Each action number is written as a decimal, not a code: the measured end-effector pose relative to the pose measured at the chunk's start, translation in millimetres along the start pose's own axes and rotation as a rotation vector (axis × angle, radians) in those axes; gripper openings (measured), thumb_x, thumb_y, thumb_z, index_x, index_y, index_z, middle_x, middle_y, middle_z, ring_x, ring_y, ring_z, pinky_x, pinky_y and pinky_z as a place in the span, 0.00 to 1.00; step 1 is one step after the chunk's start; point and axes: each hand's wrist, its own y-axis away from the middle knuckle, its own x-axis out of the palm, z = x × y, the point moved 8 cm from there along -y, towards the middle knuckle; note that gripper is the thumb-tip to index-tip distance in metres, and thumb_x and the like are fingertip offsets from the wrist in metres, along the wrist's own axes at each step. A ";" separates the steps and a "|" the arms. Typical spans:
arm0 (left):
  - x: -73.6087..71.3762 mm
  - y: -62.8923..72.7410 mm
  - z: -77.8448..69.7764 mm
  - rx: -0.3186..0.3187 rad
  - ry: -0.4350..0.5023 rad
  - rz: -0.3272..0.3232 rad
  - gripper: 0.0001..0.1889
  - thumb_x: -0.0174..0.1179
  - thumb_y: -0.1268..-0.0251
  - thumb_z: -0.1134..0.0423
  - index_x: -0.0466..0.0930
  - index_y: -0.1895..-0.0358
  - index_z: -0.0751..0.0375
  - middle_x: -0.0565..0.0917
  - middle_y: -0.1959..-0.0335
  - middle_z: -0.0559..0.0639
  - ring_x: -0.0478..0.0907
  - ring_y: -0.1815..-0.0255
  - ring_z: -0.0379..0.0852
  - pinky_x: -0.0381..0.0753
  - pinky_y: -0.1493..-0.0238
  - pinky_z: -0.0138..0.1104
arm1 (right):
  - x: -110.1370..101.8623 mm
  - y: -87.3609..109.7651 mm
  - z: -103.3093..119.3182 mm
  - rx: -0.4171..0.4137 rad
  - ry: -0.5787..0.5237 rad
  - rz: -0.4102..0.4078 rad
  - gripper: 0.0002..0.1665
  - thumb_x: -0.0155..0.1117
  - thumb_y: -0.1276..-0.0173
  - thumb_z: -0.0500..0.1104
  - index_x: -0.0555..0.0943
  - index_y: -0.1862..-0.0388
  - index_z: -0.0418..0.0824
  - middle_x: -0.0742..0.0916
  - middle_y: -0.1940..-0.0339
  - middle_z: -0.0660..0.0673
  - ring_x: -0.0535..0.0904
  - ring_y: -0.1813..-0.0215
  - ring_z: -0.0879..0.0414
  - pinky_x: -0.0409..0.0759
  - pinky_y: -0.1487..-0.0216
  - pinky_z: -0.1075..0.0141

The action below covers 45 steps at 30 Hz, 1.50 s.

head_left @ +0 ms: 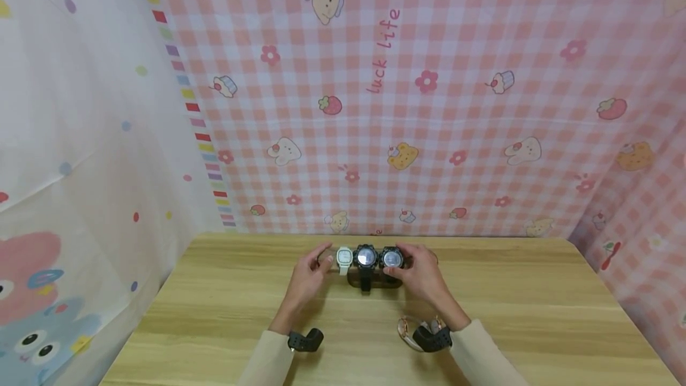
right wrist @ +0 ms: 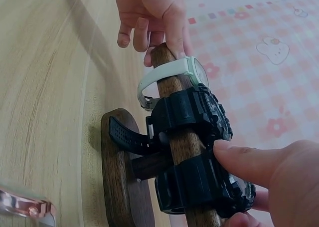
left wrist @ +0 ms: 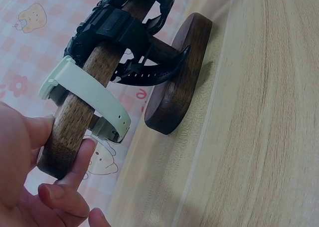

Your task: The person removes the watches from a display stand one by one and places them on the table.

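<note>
A dark wooden watch stand [left wrist: 70, 129] stands on the table, its crossbar carrying a pale mint watch [head_left: 345, 257] on the left, a black digital watch [head_left: 366, 256] in the middle and another black watch [head_left: 392, 258] on the right. My left hand [head_left: 309, 273] pinches the bar's left end between thumb and finger, beside the mint watch. With its thumb at the case edge, my right hand [head_left: 423, 270] grips the right black watch; its other fingers are partly hidden behind it. The middle watch's strap hangs loose toward the stand's oval base [left wrist: 187, 77].
On the wooden table [head_left: 225, 302], a rose-gold watch with a light strap [head_left: 404, 332] lies near my right wrist, partly hidden by the black wrist camera [head_left: 433, 338]. A checked pink cloth [head_left: 471, 183] hangs behind the table's far edge.
</note>
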 end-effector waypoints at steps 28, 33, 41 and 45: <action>1.0 0.1 0.9 -0.003 0.015 -0.001 0.20 0.57 0.27 0.61 0.77 0.34 0.53 0.80 0.42 0.57 0.75 0.57 0.44 0.75 0.58 0.33 | -14.5 2.6 -13.3 -0.007 -0.035 -0.008 0.38 0.78 0.45 0.42 0.77 0.37 0.30 0.83 0.54 0.37 0.75 0.55 0.48 0.75 0.53 0.56; 0.3 0.2 0.7 -0.008 0.008 -0.004 0.20 0.57 0.27 0.61 0.77 0.34 0.52 0.81 0.44 0.56 0.75 0.59 0.43 0.74 0.61 0.32 | -17.8 2.6 -14.8 -0.016 -0.033 -0.007 0.37 0.78 0.44 0.42 0.76 0.38 0.29 0.83 0.56 0.37 0.74 0.57 0.49 0.73 0.57 0.59; 0.9 0.6 1.1 -0.014 0.001 -0.004 0.20 0.57 0.26 0.60 0.77 0.34 0.52 0.80 0.42 0.57 0.76 0.57 0.44 0.75 0.59 0.34 | -24.6 4.2 -20.1 0.018 -0.043 -0.010 0.37 0.77 0.43 0.43 0.76 0.37 0.29 0.81 0.55 0.36 0.74 0.57 0.49 0.73 0.59 0.61; 0.4 0.9 1.1 -0.019 -0.005 -0.007 0.20 0.57 0.26 0.59 0.77 0.34 0.51 0.80 0.40 0.57 0.76 0.55 0.45 0.75 0.57 0.35 | -27.2 5.1 -24.0 0.034 -0.047 -0.009 0.37 0.77 0.42 0.43 0.76 0.36 0.29 0.80 0.55 0.36 0.74 0.58 0.50 0.73 0.61 0.63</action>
